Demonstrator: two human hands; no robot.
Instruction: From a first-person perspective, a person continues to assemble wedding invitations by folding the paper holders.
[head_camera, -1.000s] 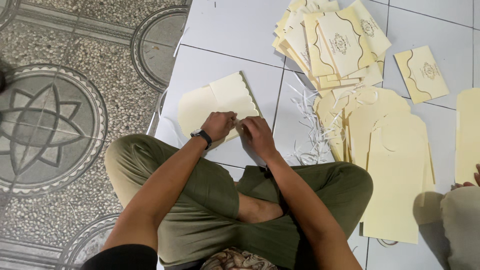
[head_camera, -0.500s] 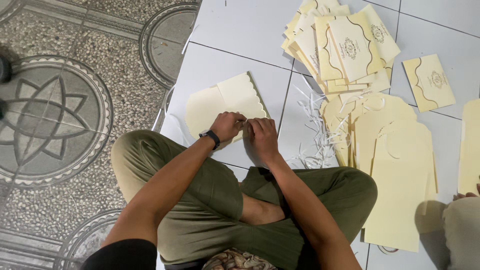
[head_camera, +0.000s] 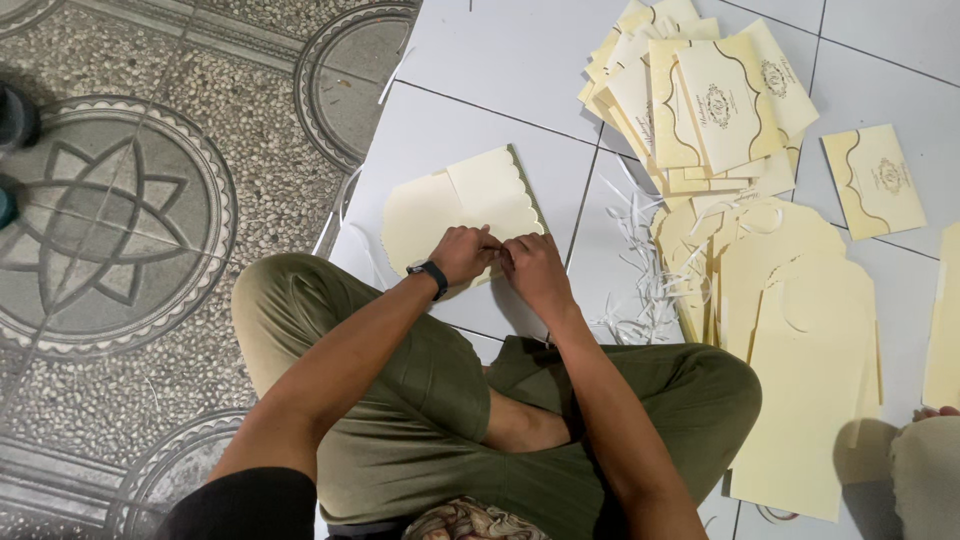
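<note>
Left hand (head_camera: 463, 253) and right hand (head_camera: 534, 272) pinch the cream card (head_camera: 462, 205), hiding its near edge.

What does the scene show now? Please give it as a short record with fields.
left hand: pinches the near edge of the cream card
right hand: pinches the same edge, close beside the left
cream card: flat on the white tiled floor, scalloped flap on top
printed envelopes: fanned pile, far right
blank cutouts: stacked at the right knee
paper strips: loose, between card and cutouts
</note>
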